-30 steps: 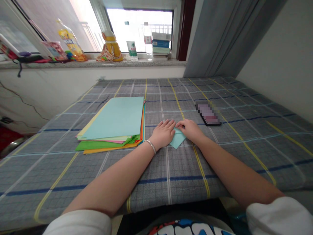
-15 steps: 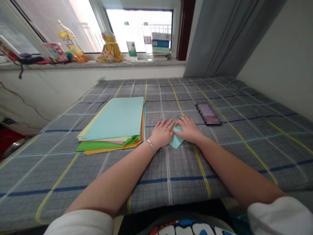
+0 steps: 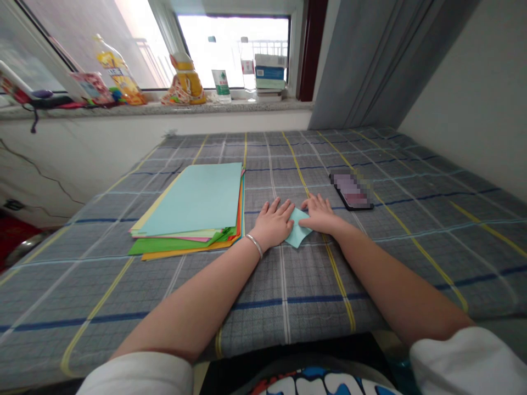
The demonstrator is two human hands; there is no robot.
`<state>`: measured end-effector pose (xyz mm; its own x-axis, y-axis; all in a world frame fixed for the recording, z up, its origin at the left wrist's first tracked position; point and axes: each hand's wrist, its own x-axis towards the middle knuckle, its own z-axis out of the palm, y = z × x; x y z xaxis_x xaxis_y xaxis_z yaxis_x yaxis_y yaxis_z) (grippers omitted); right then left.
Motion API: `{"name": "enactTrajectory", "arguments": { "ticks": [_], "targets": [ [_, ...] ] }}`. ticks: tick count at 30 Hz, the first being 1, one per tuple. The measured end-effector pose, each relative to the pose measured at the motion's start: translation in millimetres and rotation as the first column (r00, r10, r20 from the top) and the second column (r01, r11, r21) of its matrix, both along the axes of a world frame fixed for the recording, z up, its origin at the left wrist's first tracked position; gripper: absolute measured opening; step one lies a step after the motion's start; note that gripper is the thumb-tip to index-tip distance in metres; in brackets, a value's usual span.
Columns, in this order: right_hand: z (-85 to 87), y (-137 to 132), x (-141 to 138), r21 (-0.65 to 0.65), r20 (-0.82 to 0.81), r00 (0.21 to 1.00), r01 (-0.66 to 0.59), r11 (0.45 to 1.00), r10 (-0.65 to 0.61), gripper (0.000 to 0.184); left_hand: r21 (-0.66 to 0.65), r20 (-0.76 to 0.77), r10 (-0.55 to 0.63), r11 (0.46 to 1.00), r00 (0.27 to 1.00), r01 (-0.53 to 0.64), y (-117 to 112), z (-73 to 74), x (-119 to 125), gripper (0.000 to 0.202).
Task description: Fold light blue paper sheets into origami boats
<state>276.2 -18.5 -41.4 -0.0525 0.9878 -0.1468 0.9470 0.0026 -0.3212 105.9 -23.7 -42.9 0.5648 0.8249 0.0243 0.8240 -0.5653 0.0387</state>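
Observation:
A small folded piece of light blue paper (image 3: 297, 230) lies on the grey checked cloth (image 3: 288, 296) in front of me. My left hand (image 3: 272, 222) lies flat on its left side, fingers stretched out, a silver bracelet on the wrist. My right hand (image 3: 321, 214) presses down on the paper's right side with the fingers spread and flat. Both hands touch the paper and almost meet over it. Part of the paper is hidden under them.
A stack of coloured paper sheets (image 3: 189, 211), light blue on top, lies left of my hands. A phone (image 3: 351, 190) lies to the right. Bottles and boxes (image 3: 187, 77) stand on the windowsill. A grey curtain (image 3: 370, 60) hangs at the back right.
My right hand has slid a little away along the paper, with its fingers spreading flatter. My left hand has hardly moved.

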Motion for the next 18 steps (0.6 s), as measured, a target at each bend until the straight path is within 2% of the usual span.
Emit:
{"name": "enactTrajectory", "arguments": {
  "ticks": [11, 18],
  "targets": [
    [-3.1, 0.0, 22.7, -0.041, 0.033, 0.999, 0.013, 0.999, -0.011, 0.058, 0.003, 0.011, -0.004, 1.0, 1.0, 0.004, 0.9, -1.7, -0.3, 0.054],
    [2.9, -3.5, 34.0, -0.093, 0.065, 0.998, 0.003, 0.996, 0.003, 0.056, 0.002, 0.008, 0.001, 1.0, 1.0, -0.001, 0.0, -0.1, 0.7, 0.054]
  ]
}}
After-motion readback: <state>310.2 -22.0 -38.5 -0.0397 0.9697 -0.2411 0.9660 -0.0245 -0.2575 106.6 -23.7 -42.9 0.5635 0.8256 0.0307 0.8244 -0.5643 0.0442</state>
